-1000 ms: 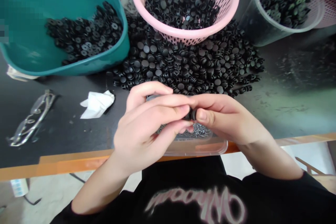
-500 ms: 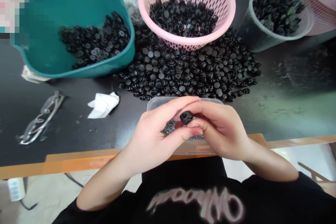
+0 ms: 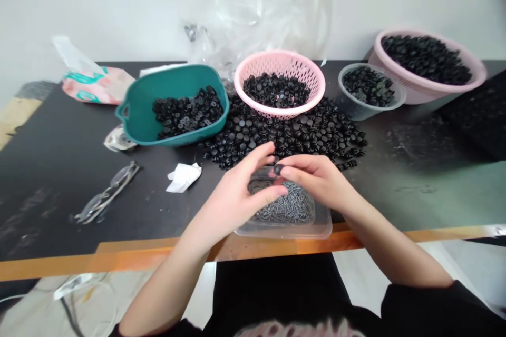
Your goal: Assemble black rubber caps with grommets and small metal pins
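Observation:
Over a clear plastic tub point(image 3: 322, 229) of small grey metal pieces point(image 3: 290, 208), perhaps springs, my two hands face each other. Thumb and index finger of my right hand point(image 3: 316, 176) pinch a small black plastic cord lock point(image 3: 278, 169). My left hand point(image 3: 241, 192) is open just to its left, thumb and fingers apart with nothing visible between them. Behind the hands spreads a heap of similar black plastic parts point(image 3: 253, 134). Part of the tub's far side is hidden by my hands.
A teal basin point(image 3: 138, 100) and a pink basket point(image 3: 241, 87), both with black parts, stand at the back. Further right are a clear cup point(image 3: 356, 110) and another pink basket point(image 3: 419, 95). Glasses point(image 3: 108, 195), crumpled tissue point(image 3: 184, 176) and a tissue pack point(image 3: 103, 84) lie left.
The view has tilted up and shows more of the table and wall. My hands have drawn apart: the left fingers have come off the cord lock, which stays in my right fingertips.

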